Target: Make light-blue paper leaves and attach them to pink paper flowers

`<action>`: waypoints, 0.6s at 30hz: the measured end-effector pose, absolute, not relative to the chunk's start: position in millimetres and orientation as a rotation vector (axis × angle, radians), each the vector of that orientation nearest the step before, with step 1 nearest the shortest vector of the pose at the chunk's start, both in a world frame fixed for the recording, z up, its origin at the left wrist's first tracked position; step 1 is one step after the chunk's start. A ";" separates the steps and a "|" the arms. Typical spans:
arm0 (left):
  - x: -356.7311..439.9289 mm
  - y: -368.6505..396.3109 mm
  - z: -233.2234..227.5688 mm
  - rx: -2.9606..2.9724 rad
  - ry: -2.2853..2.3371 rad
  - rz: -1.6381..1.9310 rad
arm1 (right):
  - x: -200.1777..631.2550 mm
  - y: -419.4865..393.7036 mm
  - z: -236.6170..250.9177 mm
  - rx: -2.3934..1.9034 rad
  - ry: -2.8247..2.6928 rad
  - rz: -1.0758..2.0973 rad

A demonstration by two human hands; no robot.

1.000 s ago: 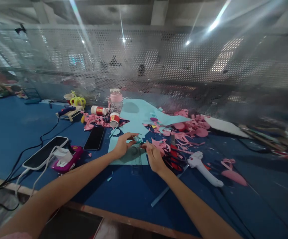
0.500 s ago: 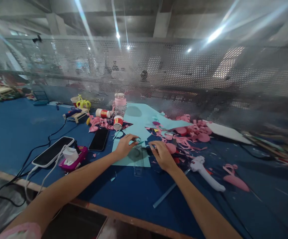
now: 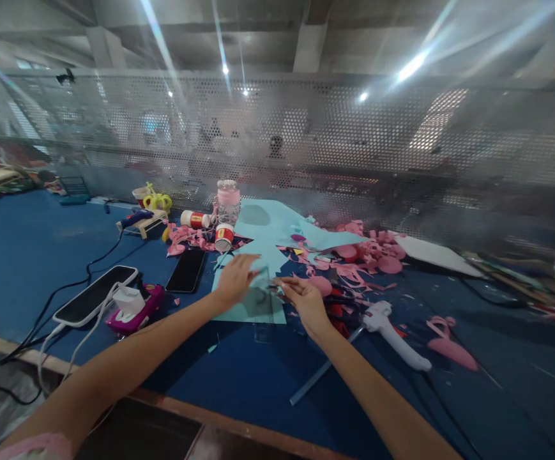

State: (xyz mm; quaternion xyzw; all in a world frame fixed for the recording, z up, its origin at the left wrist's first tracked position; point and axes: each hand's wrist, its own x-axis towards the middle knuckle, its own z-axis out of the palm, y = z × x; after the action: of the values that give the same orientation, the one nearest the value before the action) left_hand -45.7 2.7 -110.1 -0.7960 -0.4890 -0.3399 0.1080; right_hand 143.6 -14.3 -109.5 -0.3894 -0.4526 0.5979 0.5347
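Over a light-blue sheet (image 3: 227, 310), my left hand (image 3: 235, 280) pinches a small light-blue piece (image 3: 262, 276), which is blurred. My right hand (image 3: 306, 301) is just to the right, thumb and fingertips pressed together around a small thin thing that is too small to name. The fingertips of both hands are close together but apart. Beneath them, a clear plastic strip (image 3: 264, 332) lies over the sheet's front edge. A larger light-blue sheet (image 3: 277, 220) with cut edges spreads out behind.
Pink scraps (image 3: 354, 271) lie to the right, near a white glue gun (image 3: 396, 335) with a glue stick (image 3: 310, 383). Leftward are a black phone (image 3: 187, 270), a phone in a white case (image 3: 96, 295) and a magenta power adapter (image 3: 138, 313). A pink-topped bottle (image 3: 228, 201) stands behind.
My right hand has moved left and its fingers have closed into a pinch. My left hand has drawn slightly left, turning the light-blue piece more upright. The view has shifted slightly.
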 end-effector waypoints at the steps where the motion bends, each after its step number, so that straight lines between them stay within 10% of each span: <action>1: -51.7 7.1 -107.7 -2.147 -1.682 -0.923 | 144.8 -12.6 -110.7 -0.933 -1.059 1.402; 18: -72.0 15.9 -105.6 -2.000 -2.077 -0.326 | 140.6 -12.5 -119.7 -1.017 -1.003 1.385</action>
State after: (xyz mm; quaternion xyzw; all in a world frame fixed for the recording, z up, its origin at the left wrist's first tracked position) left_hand -72.0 15.9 -105.6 -0.6842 -0.7107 -0.1115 0.1196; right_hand 140.6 -12.5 -119.7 -0.4287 -0.4228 0.5839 0.5446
